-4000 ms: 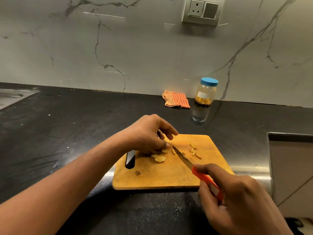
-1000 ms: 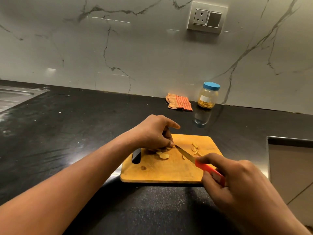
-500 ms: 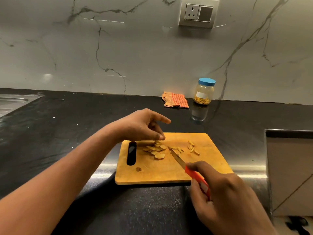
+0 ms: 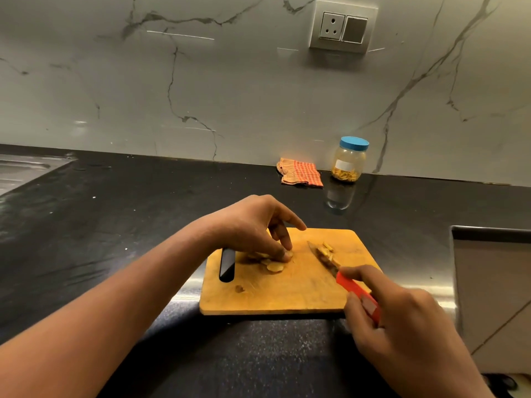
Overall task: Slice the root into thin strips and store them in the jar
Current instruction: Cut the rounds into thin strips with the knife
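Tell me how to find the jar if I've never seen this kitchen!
Look along the back of the black counter, where it meets the marbled wall, below the wall socket. The jar stands there, just right of a crumpled orange checked cloth. It is the only clear container, with a blue lid and yellow strips at its bottom.

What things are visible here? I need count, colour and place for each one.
counter: one, black
sink: one, steel, far left
cutting board: one, yellow-brown, on the counter
root slices: several, pale yellow, on the board
knife: one, red handle, in the right hand
root strips: few, yellow, beside the knife blade
jar: one, clear, blue lid, by the wall
cloth: one, orange checked, left of the jar
socket plate: one, grey, on the wall
left hand: one, holds the root slices
right hand: one, grips the knife
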Available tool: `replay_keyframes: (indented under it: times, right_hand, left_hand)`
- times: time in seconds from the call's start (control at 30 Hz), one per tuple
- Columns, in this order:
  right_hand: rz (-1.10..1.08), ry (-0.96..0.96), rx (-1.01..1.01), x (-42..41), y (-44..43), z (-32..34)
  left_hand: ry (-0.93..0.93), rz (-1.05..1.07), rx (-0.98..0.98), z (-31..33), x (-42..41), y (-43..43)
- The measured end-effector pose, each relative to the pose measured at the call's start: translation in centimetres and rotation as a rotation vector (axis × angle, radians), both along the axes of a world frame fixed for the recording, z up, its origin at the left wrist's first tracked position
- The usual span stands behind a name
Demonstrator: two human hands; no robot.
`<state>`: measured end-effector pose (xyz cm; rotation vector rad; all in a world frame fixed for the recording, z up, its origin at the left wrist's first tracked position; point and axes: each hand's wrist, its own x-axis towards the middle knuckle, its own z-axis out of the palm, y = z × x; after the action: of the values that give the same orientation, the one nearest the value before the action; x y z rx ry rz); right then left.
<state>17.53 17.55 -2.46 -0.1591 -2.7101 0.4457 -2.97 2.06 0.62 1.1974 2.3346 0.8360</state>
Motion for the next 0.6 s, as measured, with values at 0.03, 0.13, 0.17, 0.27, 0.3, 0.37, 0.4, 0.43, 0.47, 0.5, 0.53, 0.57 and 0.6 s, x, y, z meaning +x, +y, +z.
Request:
replay_keyframes:
  times: [0.03,0.13,0.17,0.27,0.3,0.37,0.4,0.43,0.47,0.5,0.53,0.57,0.6]
  right_hand:
    - [0.011,0.0,0.004,0.0,-0.2,-0.2]
    - [-0.021,0.013,-0.014,-0.1,-0.3,-0.7]
    - [-0.044,0.019,-0.024,-0.1,-0.1,-0.7]
    - [-0.077,0.029,-0.041,0.0,0.4,-0.6]
    - [-0.073,0.036,-0.045,0.1,0.5,-0.6]
    - [-0.067,0.068,-0.052,0.2,0.6,-0.5]
    - [-0.067,0.091,-0.056,0.2,0.6,-0.6]
    - [-0.065,0.112,-0.06,0.3,0.7,-0.7]
    - [-0.057,0.129,-0.065,0.3,0.7,-0.8]
    - [-0.045,0.142,-0.069,0.3,0.6,-1.0]
    - [-0.033,0.148,-0.073,0.3,0.6,-1.1]
    - [-0.024,0.148,-0.08,0.3,0.5,-1.2]
    - [-0.012,0.147,-0.086,0.3,0.3,-1.3]
  left_hand:
    - [0.015,0.008,0.012,0.0,0.1,0.1]
    - [0.07,0.044,0.056,-0.3,0.5,0.7]
    - [0.088,0.054,0.07,-0.6,0.7,0.9]
    - [0.08,0.079,0.108,-1.3,1.2,1.5]
    - [0.072,0.08,0.111,-1.4,1.3,1.7]
    - [0.084,0.069,0.103,-1.2,1.3,1.6]
    - [0.095,0.067,0.097,-0.9,1.1,1.4]
    - [0.102,0.069,0.091,-0.6,0.9,1.2]
    - [0.105,0.071,0.081,-0.3,0.8,0.9]
    - [0.106,0.071,0.067,-0.1,0.7,0.7]
    - [0.107,0.068,0.052,-0.1,0.6,0.6]
    - [0.105,0.066,0.036,-0.1,0.6,0.5]
    - [0.101,0.066,0.022,-0.2,0.6,0.6]
